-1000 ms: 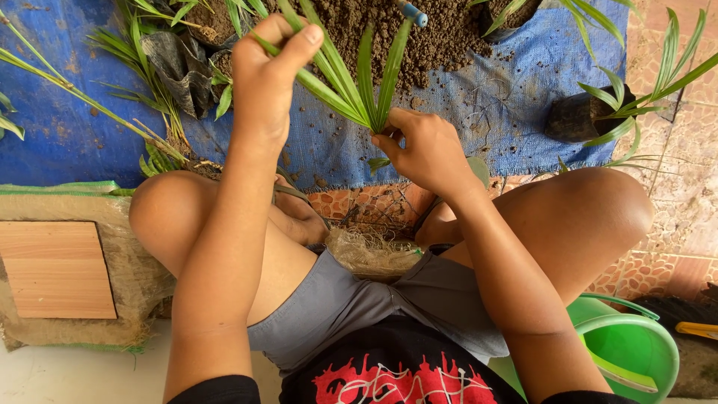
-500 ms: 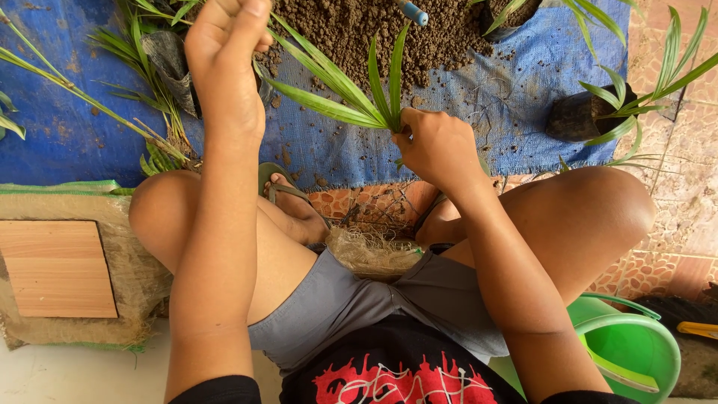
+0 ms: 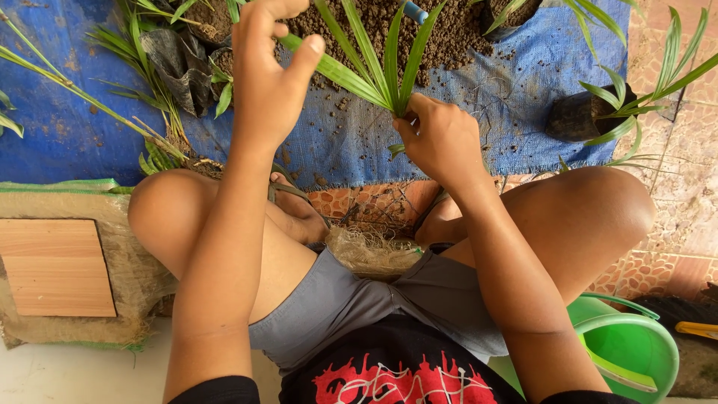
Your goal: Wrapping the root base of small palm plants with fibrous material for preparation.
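left hand (image 3: 269, 82) raised, thumb and fingers pinched | right hand (image 3: 441, 138) closed, fingertips pinched | forearms extended forward

The top edge cuts off the seedling leaves (image 3: 374, 60) and the soil pile (image 3: 441, 37). The right hand (image 3: 441, 142) hides the seedling's base. The green bucket (image 3: 636, 352) is cut off at the bottom edge.

Grey shorts (image 3: 336, 307), black shirt (image 3: 396, 374) with red print, bare arms

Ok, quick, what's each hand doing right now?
Left hand: pinching a leaf of the seedling between thumb and fingers.
Right hand: closed around the seedling's base.
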